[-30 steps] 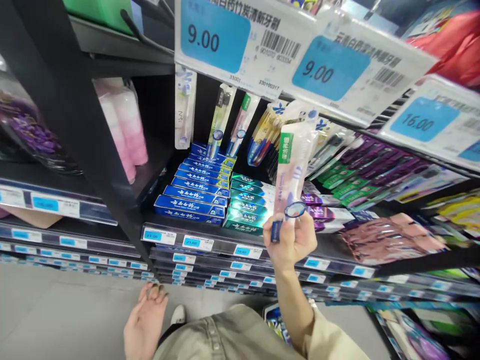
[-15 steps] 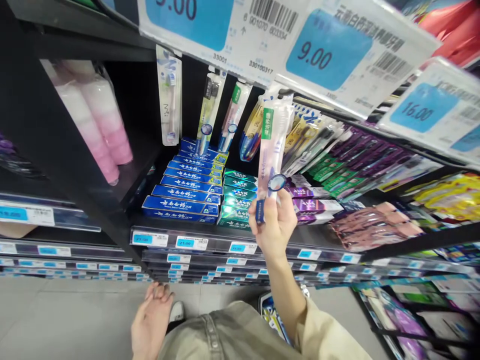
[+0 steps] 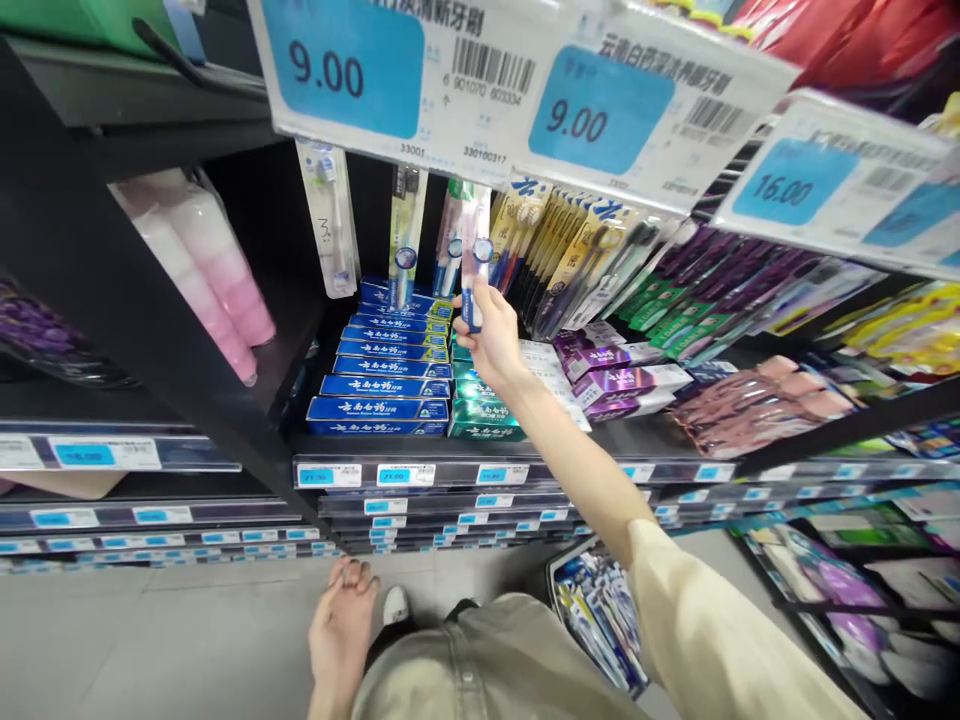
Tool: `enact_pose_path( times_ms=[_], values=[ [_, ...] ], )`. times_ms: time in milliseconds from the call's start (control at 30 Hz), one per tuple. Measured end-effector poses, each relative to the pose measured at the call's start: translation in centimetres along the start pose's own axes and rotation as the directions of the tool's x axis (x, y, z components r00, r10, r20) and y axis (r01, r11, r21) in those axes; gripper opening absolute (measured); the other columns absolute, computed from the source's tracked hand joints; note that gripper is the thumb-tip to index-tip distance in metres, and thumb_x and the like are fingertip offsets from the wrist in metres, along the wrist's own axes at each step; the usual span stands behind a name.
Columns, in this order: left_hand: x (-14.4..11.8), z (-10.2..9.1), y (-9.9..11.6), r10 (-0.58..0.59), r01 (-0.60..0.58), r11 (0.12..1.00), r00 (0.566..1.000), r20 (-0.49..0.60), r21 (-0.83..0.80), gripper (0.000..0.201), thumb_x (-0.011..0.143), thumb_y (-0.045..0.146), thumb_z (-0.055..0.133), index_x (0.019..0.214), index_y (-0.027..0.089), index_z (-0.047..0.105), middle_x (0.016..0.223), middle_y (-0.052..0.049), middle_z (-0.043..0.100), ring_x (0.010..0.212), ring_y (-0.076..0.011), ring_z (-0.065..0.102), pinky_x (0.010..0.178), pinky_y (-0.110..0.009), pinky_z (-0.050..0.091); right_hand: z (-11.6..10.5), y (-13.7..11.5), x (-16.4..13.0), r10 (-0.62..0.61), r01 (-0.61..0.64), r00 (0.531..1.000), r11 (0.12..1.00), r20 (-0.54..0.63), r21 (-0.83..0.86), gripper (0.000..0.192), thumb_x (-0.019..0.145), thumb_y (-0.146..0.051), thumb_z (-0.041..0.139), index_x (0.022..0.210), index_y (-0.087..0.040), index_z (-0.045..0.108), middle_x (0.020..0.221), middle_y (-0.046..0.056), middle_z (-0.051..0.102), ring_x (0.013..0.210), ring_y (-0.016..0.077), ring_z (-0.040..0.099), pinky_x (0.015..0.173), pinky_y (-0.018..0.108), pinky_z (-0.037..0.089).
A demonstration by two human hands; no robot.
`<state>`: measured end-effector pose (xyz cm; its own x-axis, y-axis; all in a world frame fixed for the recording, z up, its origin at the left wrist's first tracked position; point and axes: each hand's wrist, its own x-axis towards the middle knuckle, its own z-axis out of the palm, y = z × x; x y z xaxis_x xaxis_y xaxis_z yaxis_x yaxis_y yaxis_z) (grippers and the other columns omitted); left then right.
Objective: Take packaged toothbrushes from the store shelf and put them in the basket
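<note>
My right hand (image 3: 495, 335) grips the lower end of a packaged toothbrush (image 3: 475, 235), a clear pack with a dark blue base. It stands upright at the hooks, its top behind the price labels. Just left of it hangs a similar toothbrush pack (image 3: 451, 235), partly hidden, and farther left a yellow-green one (image 3: 407, 230). Below my right hand lie green toothpaste boxes (image 3: 487, 418), partly covered by my wrist, beside blue toothpaste boxes (image 3: 377, 415). My left hand (image 3: 345, 620) hangs low by my body, holding nothing, its fingers loosely bent.
Large price labels (image 3: 480, 80) jut out above the hooks. Yellow-and-black toothbrush packs (image 3: 570, 250) and purple boxes (image 3: 630, 380) are to the right. A container of packaged toothbrushes (image 3: 600, 610) stands on the floor beside me. A dark shelf divider (image 3: 180, 330) rises at left.
My right hand has moved the toothbrush pack away from me, in among the hanging packs. My view has shifted, and more of the floor container shows. The left hand still hangs low.
</note>
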<state>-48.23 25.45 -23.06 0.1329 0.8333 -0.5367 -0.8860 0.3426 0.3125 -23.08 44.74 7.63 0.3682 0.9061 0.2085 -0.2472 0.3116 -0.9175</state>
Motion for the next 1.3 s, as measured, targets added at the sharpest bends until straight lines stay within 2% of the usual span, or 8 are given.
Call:
enact_pose_path(
  times_ms=[400, 600, 833, 967, 1033, 1100, 1200, 1300],
  values=[
    [1.0, -0.8, -0.3, -0.081, 0.076, 0.993, 0.995, 0.055, 0.085, 0.019, 0.076, 0.021, 0.075, 0.094, 0.019, 0.071, 0.078, 0.001, 0.048, 0.067, -0.0125, 0.048, 0.059, -0.026, 0.049, 0.9, 3.2, 3.6, 0.188, -0.165, 0.974, 0.97, -0.124, 0.179, 0.057, 0.078, -0.054, 0.086, 0.116, -0.023, 0.059, 0.131, 0.012, 0.066, 0.107, 0.0238, 0.07, 0.069, 0.031, 0.065],
    [0.9, 0.2, -1.4, -0.12, 0.104, 0.983, 0.987, 0.104, 0.152, 0.021, 0.073, 0.02, 0.078, 0.093, 0.02, 0.073, 0.077, 0.0, 0.052, 0.067, -0.0118, 0.051, 0.061, -0.025, 0.048, -2.3, -1.0, -3.5, 0.374, -0.366, 0.927, 0.871, 0.04, 0.327, 0.064, 0.083, -0.034, 0.085, 0.138, -0.025, 0.052, 0.154, 0.015, 0.05, 0.125, 0.0323, 0.066, 0.087, 0.049, 0.068],
    [-0.6, 3.3, -6.2, -0.276, 0.229, 0.923, 0.954, 0.12, 0.309, 0.016, 0.071, 0.019, 0.079, 0.086, 0.018, 0.072, 0.074, -0.001, 0.054, 0.064, -0.0117, 0.051, 0.061, -0.024, 0.046, -16.3, -4.6, -19.4, 0.428, -0.467, 0.843, 0.883, 0.326, 0.049, 0.03, 0.09, -0.038, 0.077, 0.109, -0.018, 0.067, 0.099, 0.01, 0.078, 0.072, 0.02, 0.076, 0.055, 0.03, 0.065],
    [-2.7, 4.8, -11.3, -0.373, 0.287, 0.865, 0.917, 0.144, 0.413, 0.019, 0.073, 0.021, 0.077, 0.091, 0.019, 0.071, 0.077, 0.001, 0.054, 0.067, -0.0115, 0.052, 0.064, -0.023, 0.045, -28.4, -3.5, -29.6, 0.496, -0.468, 0.858, 0.862, -0.133, 0.195, 0.026, 0.083, -0.028, 0.082, 0.101, -0.017, 0.067, 0.094, 0.008, 0.077, 0.07, 0.0174, 0.074, 0.052, 0.024, 0.061],
    [-4.0, 5.3, -14.7, -0.437, 0.322, 0.826, 0.884, 0.164, 0.463, 0.021, 0.075, 0.022, 0.077, 0.094, 0.02, 0.07, 0.077, 0.001, 0.053, 0.069, -0.0115, 0.051, 0.064, -0.023, 0.044, -34.3, -2.4, -36.1, 0.463, -0.234, 0.742, 0.856, -0.485, 0.46, 0.017, 0.082, -0.016, 0.077, 0.093, -0.018, 0.064, 0.082, 0.002, 0.072, 0.062, 0.0112, 0.068, 0.049, 0.018, 0.055],
    [-5.6, 5.5, -18.7, -0.515, 0.363, 0.767, 0.84, 0.171, 0.528, 0.021, 0.074, 0.023, 0.077, 0.093, 0.02, 0.068, 0.077, 0.002, 0.053, 0.069, -0.0114, 0.051, 0.064, -0.023, 0.043, -39.0, -1.0, -43.5, 0.483, 0.082, 0.522, 0.792, -0.703, 0.605, 0.015, 0.083, -0.007, 0.065, 0.085, -0.02, 0.057, 0.066, -0.005, 0.059, 0.051, 0.0069, 0.056, 0.045, 0.013, 0.048],
    [-8.1, 4.9, -25.4, -0.622, 0.409, 0.613, 0.778, 0.094, 0.676, 0.02, 0.074, 0.023, 0.075, 0.091, 0.02, 0.065, 0.074, 0.002, 0.051, 0.066, -0.0109, 0.049, 0.062, -0.023, 0.04, -42.7, 1.0, -54.2, 0.553, 0.31, 0.224, 0.74, -0.802, 0.597, 0.024, 0.077, -0.001, 0.053, 0.075, -0.022, 0.042, 0.055, -0.011, 0.04, 0.041, 0.0049, 0.04, 0.039, 0.011, 0.035],
    [-10.4, 3.3, -32.4, -0.681, 0.465, 0.433, 0.73, -0.058, 0.772, 0.015, 0.073, 0.019, 0.069, 0.087, 0.019, 0.062, 0.073, 0.002, 0.053, 0.063, -0.0109, 0.048, 0.061, -0.024, 0.04, -43.4, 2.2, -62.3, 0.592, 0.331, 0.125, 0.731, -0.796, 0.596, 0.029, 0.073, -0.001, 0.052, 0.073, -0.024, 0.034, 0.056, -0.012, 0.034, 0.039, 0.0046, 0.037, 0.04, 0.012, 0.033]
  ],
)
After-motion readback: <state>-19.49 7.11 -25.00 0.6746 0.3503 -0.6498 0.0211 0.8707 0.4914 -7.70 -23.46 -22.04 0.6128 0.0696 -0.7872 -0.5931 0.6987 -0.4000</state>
